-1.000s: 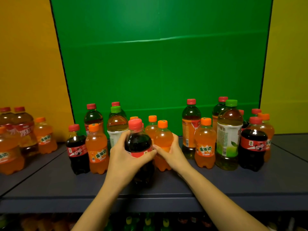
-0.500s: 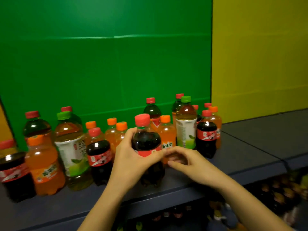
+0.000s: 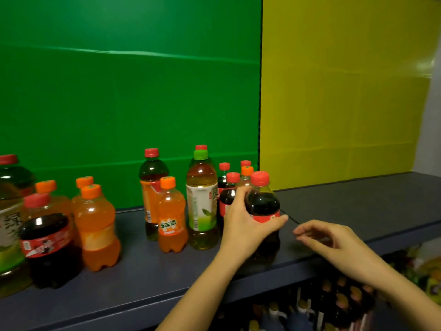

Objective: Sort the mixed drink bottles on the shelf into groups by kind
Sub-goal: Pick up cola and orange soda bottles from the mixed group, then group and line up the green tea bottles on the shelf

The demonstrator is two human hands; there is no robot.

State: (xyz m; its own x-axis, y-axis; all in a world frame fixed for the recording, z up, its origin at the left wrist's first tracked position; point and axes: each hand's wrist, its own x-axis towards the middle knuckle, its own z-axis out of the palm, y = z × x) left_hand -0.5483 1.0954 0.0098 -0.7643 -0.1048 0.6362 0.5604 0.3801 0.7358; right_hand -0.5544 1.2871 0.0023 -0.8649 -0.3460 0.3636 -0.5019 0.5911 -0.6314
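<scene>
Head view: the left hand (image 3: 245, 225) grips a cola bottle (image 3: 265, 204) round its labelled middle. The thumb lies across the front and the fingers (image 3: 238, 194) curl round the far side. The bottle is upright near the front edge of the shelf (image 3: 358, 206), at the right end of the row. It stands just beside a second cola (image 3: 229, 194), with more red caps behind. Whether its base rests on the shelf or hangs just clear of it cannot be told.

The right hand (image 3: 334, 237) hovers to the right of the bottle, apart from it. Its fingers are loosely curled and hold nothing.

To the left stand a tea bottle (image 3: 202, 199) and an orange soda (image 3: 170, 218). Farther left is a mixed bunch with a large orange soda (image 3: 95, 223) and a stray cola (image 3: 45, 237) touching it.

The step in hand looks like gathering the colas at the right end of the row. The next move would be to set this bottle firmly down beside the second cola and let go. After that the stray cola on the far left needs fetching, which means reaching past the tall tea bottle without tipping it.
</scene>
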